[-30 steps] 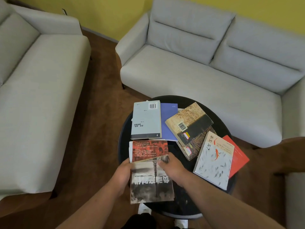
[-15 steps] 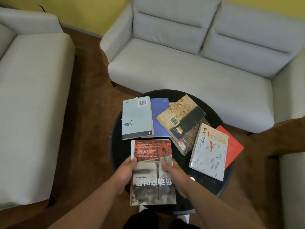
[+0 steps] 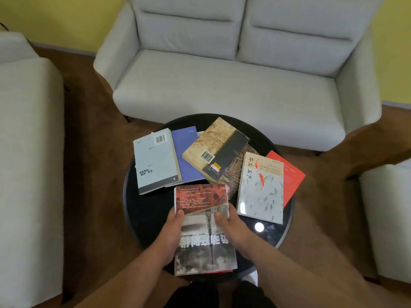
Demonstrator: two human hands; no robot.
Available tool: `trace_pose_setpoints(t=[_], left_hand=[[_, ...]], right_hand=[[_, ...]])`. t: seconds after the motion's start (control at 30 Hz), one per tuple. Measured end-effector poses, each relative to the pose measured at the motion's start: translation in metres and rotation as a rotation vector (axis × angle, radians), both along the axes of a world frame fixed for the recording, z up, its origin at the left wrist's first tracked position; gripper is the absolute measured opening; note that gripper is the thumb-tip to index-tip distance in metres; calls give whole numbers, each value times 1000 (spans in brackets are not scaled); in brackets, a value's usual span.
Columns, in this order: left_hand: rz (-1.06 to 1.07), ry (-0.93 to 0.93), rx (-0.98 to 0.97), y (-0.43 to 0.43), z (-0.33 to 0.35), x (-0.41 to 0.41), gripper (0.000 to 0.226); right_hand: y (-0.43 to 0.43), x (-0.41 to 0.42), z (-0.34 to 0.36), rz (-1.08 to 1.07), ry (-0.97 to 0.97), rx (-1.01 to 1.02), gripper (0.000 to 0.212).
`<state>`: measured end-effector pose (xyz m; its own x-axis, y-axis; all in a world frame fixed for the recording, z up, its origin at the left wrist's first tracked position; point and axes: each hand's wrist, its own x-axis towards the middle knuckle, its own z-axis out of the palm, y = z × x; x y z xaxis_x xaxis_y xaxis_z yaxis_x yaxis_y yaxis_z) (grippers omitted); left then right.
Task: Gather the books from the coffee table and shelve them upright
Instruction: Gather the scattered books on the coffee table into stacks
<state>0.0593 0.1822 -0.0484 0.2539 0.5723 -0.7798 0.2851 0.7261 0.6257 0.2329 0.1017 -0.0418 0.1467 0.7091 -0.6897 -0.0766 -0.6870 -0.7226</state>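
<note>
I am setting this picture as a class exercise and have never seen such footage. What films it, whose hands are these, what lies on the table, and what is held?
There is no machine: a person wears one wide-angle camera on the head, so the view looks forward and down. The left hand and right hand both grip the nearest book, grey and red, at the near edge of the round black table. Farther back lie a pale grey book, a blue book partly under it, a tan-and-black book, a white fish book and a red book under that.
</note>
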Motion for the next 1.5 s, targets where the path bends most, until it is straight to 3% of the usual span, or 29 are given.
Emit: trace_pose_setpoints(t=[0.13, 0.43, 0.77, 0.9, 1.0, 1.07, 1.1, 1.17, 1.23, 1.3, 1.37, 1.43, 1.5], left_hand=[[-22, 13, 12, 0, -2, -3, 35], [164, -121, -116, -8, 6, -2, 27], [-102, 29, -8, -1, 2, -10, 28], [-141, 118, 250, 7, 13, 0, 33], [-280, 462, 811, 14, 23, 19, 25], [-436, 515, 1065, 15, 35, 45, 31], [-521, 433, 1059, 14, 40, 63, 30], [-620, 214, 779, 13, 45, 104, 26], [-511, 45, 339, 14, 40, 147, 24], [-369, -5, 75, 14, 19, 180, 20], [-340, 144, 48, 14, -8, 201, 42], [-326, 367, 68, 16, -33, 212, 65], [-293, 427, 38, 18, -48, 222, 59]], right_hand=[[-2, -1, -8, 9, -15, 26, 64], [4, -1, -7, -131, 189, -102, 44], [1, 9, -8, 22, 78, -99, 35], [-2, 26, -8, 3, -91, -117, 29], [-13, 61, 2, -293, -160, -108, 13], [-21, 93, 5, -450, -195, -134, 12], [-25, 110, 6, -492, -204, -160, 13], [-30, 138, 2, -516, -234, -193, 11], [-30, 161, -2, -512, -269, -231, 4], [-26, 181, -8, -538, -297, -275, 6], [-23, 197, -18, -569, -252, -308, 18], [-19, 209, -22, -568, -201, -344, 17], [-15, 219, -27, -571, -170, -371, 14]])
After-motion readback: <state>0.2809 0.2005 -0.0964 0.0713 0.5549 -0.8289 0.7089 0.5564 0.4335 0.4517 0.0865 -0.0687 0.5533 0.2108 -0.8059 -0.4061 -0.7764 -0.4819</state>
